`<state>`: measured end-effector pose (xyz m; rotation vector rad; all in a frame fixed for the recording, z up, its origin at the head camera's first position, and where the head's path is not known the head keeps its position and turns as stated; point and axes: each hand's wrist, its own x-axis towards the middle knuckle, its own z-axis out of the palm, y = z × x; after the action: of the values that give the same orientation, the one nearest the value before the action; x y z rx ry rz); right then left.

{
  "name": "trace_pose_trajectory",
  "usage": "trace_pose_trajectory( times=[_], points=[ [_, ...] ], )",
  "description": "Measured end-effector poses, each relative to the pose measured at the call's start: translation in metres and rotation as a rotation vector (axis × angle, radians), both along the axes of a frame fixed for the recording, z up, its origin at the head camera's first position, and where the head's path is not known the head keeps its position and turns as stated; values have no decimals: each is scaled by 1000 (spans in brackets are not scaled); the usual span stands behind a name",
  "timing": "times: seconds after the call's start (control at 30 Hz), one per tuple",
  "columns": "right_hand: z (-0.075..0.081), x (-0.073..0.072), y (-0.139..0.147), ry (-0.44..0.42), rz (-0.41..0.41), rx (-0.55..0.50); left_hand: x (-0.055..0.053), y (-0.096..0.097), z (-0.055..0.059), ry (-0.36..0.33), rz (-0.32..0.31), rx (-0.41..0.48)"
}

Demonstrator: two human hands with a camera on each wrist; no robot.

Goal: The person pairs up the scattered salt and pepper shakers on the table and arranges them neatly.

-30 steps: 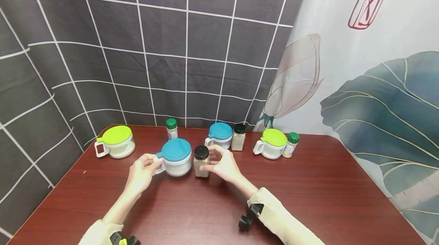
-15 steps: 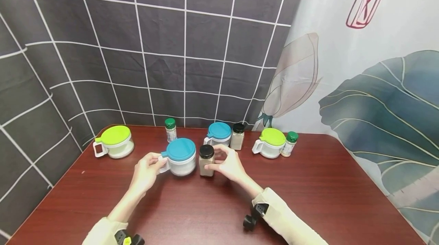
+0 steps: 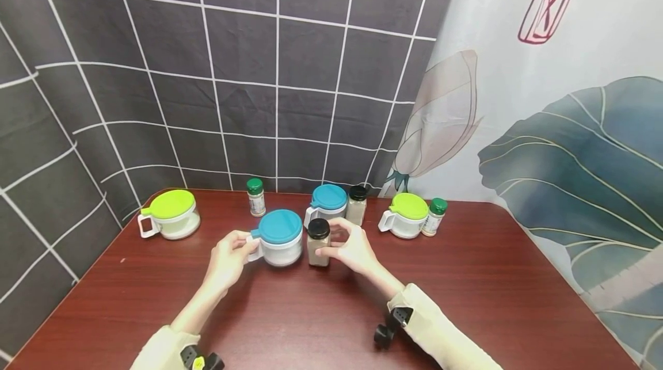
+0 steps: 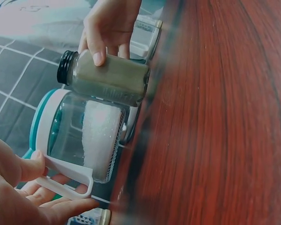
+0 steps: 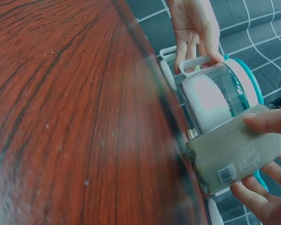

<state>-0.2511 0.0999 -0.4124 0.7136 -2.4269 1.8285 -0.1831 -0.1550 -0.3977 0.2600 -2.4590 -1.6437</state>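
My left hand (image 3: 228, 260) pinches the white handle of a clear seasoning jar (image 3: 281, 252) with a blue lid, thumb on top. White granules fill its lower part in the left wrist view. Just right of it, my right hand (image 3: 356, 250) holds a square glass spice jar (image 3: 318, 248) with a black lid, thumb on the near side and fingers behind. The left wrist view shows greyish-beige powder (image 4: 110, 77) inside it, and a barcode label (image 5: 226, 174) shows in the right wrist view. Both jars stand upright, side by side, very close together.
Behind them are another blue-lidded jar (image 3: 329, 197) and black-lidded spice jar (image 3: 356, 209). A green-capped shaker (image 3: 256, 200) stands back left, another shaker (image 3: 434, 219) back right. Lime-lidded jars stand at left (image 3: 173, 214) and right (image 3: 408, 217) on the red-brown table (image 3: 290, 324).
Both hands have moved steadily to the right, carrying the blue-lidded seasoning jar and the black-lidded spice jar along together. Both grips stay the same. The head view has shifted slightly.
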Motion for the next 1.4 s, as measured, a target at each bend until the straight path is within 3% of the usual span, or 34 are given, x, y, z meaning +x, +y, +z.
trace_pose_trajectory(
  times=[0.77, 1.0, 1.17, 1.4],
  points=[
    [-2, -1, 26, -3, -51, 6, -9, 22, 2, 19, -42, 7],
    [18, 12, 30, -3, -44, 22, -11, 29, -1, 30, -52, 4],
    [0, 2, 37, 2, -70, 30, -11, 32, -2, 35, -58, -28],
    [-1, 2, 48, -13, -69, 9, -9, 39, -2, 37, -61, -8]
  ],
)
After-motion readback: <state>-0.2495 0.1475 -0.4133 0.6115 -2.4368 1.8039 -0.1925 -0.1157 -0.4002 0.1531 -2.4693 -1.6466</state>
